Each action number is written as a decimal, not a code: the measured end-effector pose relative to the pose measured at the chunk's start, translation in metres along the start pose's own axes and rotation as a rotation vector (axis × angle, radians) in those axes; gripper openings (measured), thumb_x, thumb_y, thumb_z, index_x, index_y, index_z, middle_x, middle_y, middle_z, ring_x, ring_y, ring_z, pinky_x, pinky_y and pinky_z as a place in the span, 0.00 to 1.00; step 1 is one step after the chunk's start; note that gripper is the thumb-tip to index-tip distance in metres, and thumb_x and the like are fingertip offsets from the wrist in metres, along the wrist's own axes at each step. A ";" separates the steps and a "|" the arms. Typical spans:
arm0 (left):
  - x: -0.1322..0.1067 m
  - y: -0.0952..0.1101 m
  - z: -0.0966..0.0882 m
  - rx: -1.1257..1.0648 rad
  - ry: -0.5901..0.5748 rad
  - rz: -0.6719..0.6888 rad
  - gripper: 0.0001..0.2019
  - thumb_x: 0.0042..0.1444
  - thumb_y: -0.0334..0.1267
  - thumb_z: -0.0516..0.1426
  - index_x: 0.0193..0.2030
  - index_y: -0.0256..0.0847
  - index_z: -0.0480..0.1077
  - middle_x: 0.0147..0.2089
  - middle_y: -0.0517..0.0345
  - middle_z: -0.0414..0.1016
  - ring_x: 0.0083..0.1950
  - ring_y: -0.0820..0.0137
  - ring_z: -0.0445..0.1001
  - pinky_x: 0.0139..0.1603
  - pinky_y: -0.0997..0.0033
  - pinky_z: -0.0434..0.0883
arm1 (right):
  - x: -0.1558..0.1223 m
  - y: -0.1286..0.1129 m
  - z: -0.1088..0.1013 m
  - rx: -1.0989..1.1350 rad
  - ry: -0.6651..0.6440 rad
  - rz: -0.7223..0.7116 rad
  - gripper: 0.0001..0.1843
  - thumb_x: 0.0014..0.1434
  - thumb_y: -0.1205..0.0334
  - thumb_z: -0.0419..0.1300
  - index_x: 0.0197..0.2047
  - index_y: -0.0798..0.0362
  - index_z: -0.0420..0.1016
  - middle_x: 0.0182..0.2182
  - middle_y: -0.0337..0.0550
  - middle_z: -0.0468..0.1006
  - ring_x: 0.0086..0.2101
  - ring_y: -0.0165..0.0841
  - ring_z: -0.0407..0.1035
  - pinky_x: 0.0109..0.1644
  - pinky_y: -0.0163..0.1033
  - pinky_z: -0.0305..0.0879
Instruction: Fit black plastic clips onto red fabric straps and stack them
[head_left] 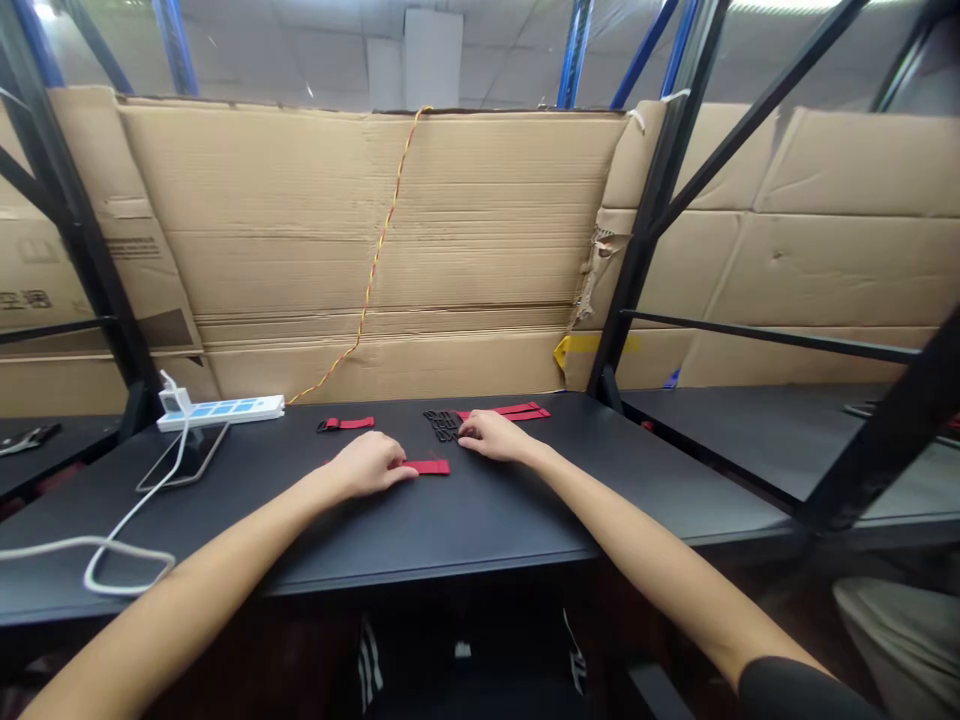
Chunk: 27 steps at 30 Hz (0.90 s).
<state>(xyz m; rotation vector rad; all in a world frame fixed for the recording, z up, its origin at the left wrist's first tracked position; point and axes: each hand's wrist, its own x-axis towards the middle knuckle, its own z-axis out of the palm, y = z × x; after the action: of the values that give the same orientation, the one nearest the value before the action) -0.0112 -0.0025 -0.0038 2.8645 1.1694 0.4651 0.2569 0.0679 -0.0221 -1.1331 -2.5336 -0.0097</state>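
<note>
A black steel rack [660, 200] stands around corrugated cardboard sheets [360, 220] behind the long black tabletop [315, 560], and a twisted yellow-and-red wire [382, 250] runs down the cardboard. At 9 o'clock on the tabletop, a white power strip [221, 412] sits just above a smartphone [184, 457], while a white cable [127, 545] loops toward 7 o'clock. The left hand [366, 465] and right hand [491, 435] lie apart near the middle. The left covers one end of a red strap [429, 467]. The right's fingertips [463, 430] touch a small heap of black plastic pieces [442, 425]. Another red strap [510, 411] lies at 12 o'clock from the right hand, and a red strap with a black buckle [345, 424] at 12 o'clock from the left. Whether either hand grips anything, I cannot tell.
</note>
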 end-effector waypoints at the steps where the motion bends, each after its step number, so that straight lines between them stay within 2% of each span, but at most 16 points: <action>1: 0.000 -0.001 -0.001 0.029 -0.002 -0.026 0.19 0.59 0.50 0.53 0.31 0.38 0.77 0.33 0.50 0.78 0.37 0.64 0.75 0.41 0.70 0.67 | 0.000 -0.002 -0.001 0.016 0.002 0.011 0.11 0.57 0.60 0.57 0.37 0.56 0.79 0.33 0.48 0.77 0.35 0.37 0.70 0.39 0.37 0.61; 3: 0.000 0.001 0.000 0.019 0.008 -0.014 0.17 0.61 0.49 0.52 0.39 0.39 0.77 0.39 0.51 0.79 0.41 0.64 0.75 0.44 0.69 0.67 | 0.000 -0.006 -0.002 0.061 -0.010 0.022 0.10 0.56 0.60 0.59 0.35 0.55 0.78 0.31 0.46 0.78 0.33 0.35 0.70 0.37 0.36 0.61; 5: 0.000 0.004 0.003 -0.058 0.017 0.066 0.17 0.63 0.47 0.50 0.47 0.43 0.75 0.47 0.53 0.77 0.48 0.66 0.74 0.50 0.70 0.66 | 0.000 -0.008 -0.003 0.105 -0.030 0.017 0.09 0.56 0.59 0.59 0.34 0.55 0.78 0.30 0.44 0.78 0.31 0.34 0.70 0.36 0.35 0.61; 7: 0.000 0.007 0.005 -0.113 -0.008 0.136 0.17 0.64 0.48 0.49 0.48 0.45 0.75 0.51 0.54 0.75 0.51 0.66 0.72 0.53 0.69 0.64 | 0.000 -0.009 -0.003 0.133 -0.042 0.004 0.09 0.56 0.59 0.59 0.34 0.55 0.78 0.30 0.44 0.78 0.31 0.34 0.71 0.37 0.35 0.61; 11: -0.002 0.010 0.006 -0.142 -0.040 0.134 0.17 0.61 0.50 0.51 0.47 0.46 0.76 0.51 0.53 0.74 0.50 0.64 0.71 0.53 0.67 0.65 | -0.001 -0.012 0.001 0.164 -0.026 -0.035 0.12 0.57 0.58 0.59 0.41 0.56 0.77 0.36 0.47 0.78 0.36 0.35 0.71 0.41 0.37 0.63; 15: -0.002 0.012 0.005 -0.186 -0.035 0.099 0.14 0.61 0.46 0.53 0.46 0.46 0.75 0.49 0.53 0.72 0.49 0.64 0.71 0.52 0.67 0.65 | 0.001 -0.018 0.007 0.167 -0.008 -0.062 0.15 0.58 0.59 0.58 0.46 0.57 0.76 0.41 0.52 0.75 0.41 0.39 0.69 0.47 0.42 0.64; 21: 0.002 0.012 0.009 -0.360 -0.059 0.011 0.08 0.56 0.39 0.56 0.39 0.39 0.73 0.37 0.55 0.74 0.37 0.68 0.71 0.40 0.71 0.67 | 0.004 -0.023 0.007 0.371 -0.122 0.053 0.13 0.51 0.68 0.60 0.42 0.57 0.75 0.33 0.45 0.76 0.31 0.31 0.68 0.36 0.36 0.65; 24: 0.002 0.011 0.011 -0.413 -0.042 -0.043 0.10 0.57 0.36 0.53 0.44 0.41 0.72 0.39 0.56 0.76 0.37 0.69 0.71 0.39 0.72 0.66 | 0.003 -0.024 0.006 0.442 -0.159 0.051 0.16 0.48 0.70 0.61 0.43 0.57 0.75 0.31 0.42 0.75 0.29 0.30 0.66 0.34 0.35 0.63; 27: 0.001 0.013 0.011 -0.394 -0.020 -0.086 0.12 0.58 0.38 0.52 0.45 0.42 0.73 0.41 0.56 0.76 0.39 0.68 0.71 0.40 0.71 0.66 | 0.002 -0.027 0.006 0.498 -0.155 0.035 0.16 0.48 0.68 0.62 0.43 0.56 0.76 0.28 0.39 0.73 0.29 0.29 0.65 0.33 0.34 0.62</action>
<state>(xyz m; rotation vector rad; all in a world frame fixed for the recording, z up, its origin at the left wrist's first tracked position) 0.0012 -0.0096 -0.0120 2.4689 1.0539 0.5873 0.2344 0.0515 -0.0228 -0.9998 -2.4382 0.7012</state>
